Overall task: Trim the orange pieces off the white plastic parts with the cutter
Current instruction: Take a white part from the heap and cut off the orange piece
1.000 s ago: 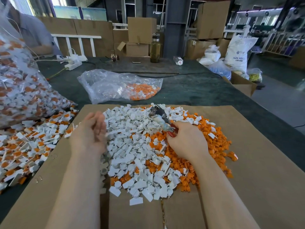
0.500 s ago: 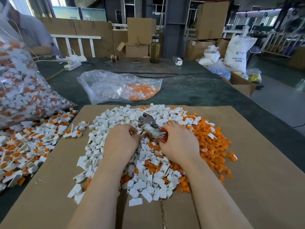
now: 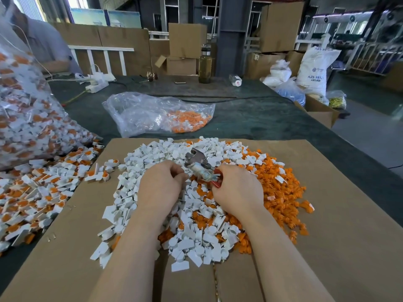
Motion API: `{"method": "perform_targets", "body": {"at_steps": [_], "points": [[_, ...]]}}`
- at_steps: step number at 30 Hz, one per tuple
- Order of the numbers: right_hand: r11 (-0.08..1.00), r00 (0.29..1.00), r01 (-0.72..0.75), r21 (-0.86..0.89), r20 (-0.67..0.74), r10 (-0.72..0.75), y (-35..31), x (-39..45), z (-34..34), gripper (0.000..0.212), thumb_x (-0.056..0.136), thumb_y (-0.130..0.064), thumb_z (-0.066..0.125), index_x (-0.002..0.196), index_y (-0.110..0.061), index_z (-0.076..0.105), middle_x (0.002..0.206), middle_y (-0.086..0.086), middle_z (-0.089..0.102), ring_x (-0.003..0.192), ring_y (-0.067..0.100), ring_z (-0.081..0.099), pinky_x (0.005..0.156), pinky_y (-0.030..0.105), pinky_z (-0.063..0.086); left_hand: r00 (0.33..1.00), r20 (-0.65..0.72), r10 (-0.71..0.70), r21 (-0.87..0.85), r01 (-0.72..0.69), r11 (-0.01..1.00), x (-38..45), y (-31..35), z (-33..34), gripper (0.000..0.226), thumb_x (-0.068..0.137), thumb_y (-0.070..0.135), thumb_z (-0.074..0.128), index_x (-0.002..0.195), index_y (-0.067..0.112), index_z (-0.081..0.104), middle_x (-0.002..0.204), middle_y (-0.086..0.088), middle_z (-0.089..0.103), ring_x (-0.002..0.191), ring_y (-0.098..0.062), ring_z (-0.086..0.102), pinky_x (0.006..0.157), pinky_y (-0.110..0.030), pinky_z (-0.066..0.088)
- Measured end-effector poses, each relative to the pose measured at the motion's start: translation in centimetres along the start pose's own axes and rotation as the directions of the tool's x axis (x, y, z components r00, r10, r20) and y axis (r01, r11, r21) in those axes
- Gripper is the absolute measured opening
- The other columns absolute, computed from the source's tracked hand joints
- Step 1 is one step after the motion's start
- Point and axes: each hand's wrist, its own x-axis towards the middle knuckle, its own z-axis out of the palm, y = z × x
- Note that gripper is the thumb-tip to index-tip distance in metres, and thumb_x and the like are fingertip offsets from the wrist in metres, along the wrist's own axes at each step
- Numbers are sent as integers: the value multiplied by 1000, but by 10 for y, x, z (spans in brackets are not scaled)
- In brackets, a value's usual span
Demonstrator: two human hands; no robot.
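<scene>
Far left: clear bag (image 3: pixel 28 110) stuffed with untrimmed white-and-orange parts, more spilled beside it (image 3: pixel 37 192). Cardboard sheet (image 3: pixel 340 214) under central heap of white plastic parts (image 3: pixel 152 155). Left hand (image 3: pixel 160 186) curled over heap, fingertips pinched near cutter – what they hold, cannot tell. Cutter (image 3: pixel 197 163) – metal head up, red handle gripped in right hand (image 3: pixel 237 190). Orange pieces (image 3: pixel 281 192) piled right. Behind: second bag (image 3: pixel 157 114), bottle (image 3: pixel 205 66). Far right sack (image 3: pixel 314 70) reads "ABS RESIN".
</scene>
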Motion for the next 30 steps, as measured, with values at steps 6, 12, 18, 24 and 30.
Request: {"method": "perform_targets", "body": {"at_steps": [6, 12, 18, 24, 30], "points": [[999, 1000, -26, 36, -1, 26, 0, 2, -2, 13, 87, -34, 58, 80, -31, 48, 68, -14, 46, 61, 6, 46, 46, 23, 37, 998, 14, -66, -319, 67, 945, 0, 6, -3, 17, 87, 27, 73, 102, 26, 66, 75, 9, 66, 60, 4, 62, 48, -8, 41], [996, 998, -65, 63, -2, 65, 0, 3, -3, 11, 90, -36, 56, 92, -25, 52, 76, -10, 55, 69, 11, 56, 55, 29, 52, 982, 132, -138, -589, 190, 786, -4, 8, -7, 21, 83, 7, 74, 99, 21, 71, 90, -6, 75, 83, -23, 74, 82, -36, 61], [900, 992, -77, 430, -60, 113, -1, 6, -9, 9, 94, -34, 57, 94, -25, 57, 77, -13, 57, 66, 5, 53, 56, 22, 38, 970, 175, -170, -760, 243, 602, -7, 17, -9, 13, 81, 5, 78, 87, 13, 70, 85, -10, 77, 74, -18, 76, 59, -18, 56], [659, 984, -40, 751, -86, 159, -8, 4, -16, 12, 91, -26, 66, 103, -23, 64, 82, -14, 63, 71, -2, 58, 60, 11, 43, 971, 204, -124, -768, 237, 595, -12, 28, -5, 14, 78, 8, 81, 85, 9, 69, 74, -7, 76, 66, -16, 74, 55, -18, 53], [684, 967, 37, 728, -200, 160, -10, 2, -18, 15, 88, -21, 69, 100, -24, 59, 82, -16, 62, 81, -5, 59, 62, 6, 44, 977, 174, -122, -743, 212, 635, -14, 33, -1, 11, 80, 6, 78, 86, 11, 71, 73, -4, 76, 70, -17, 75, 58, -18, 57]]}}
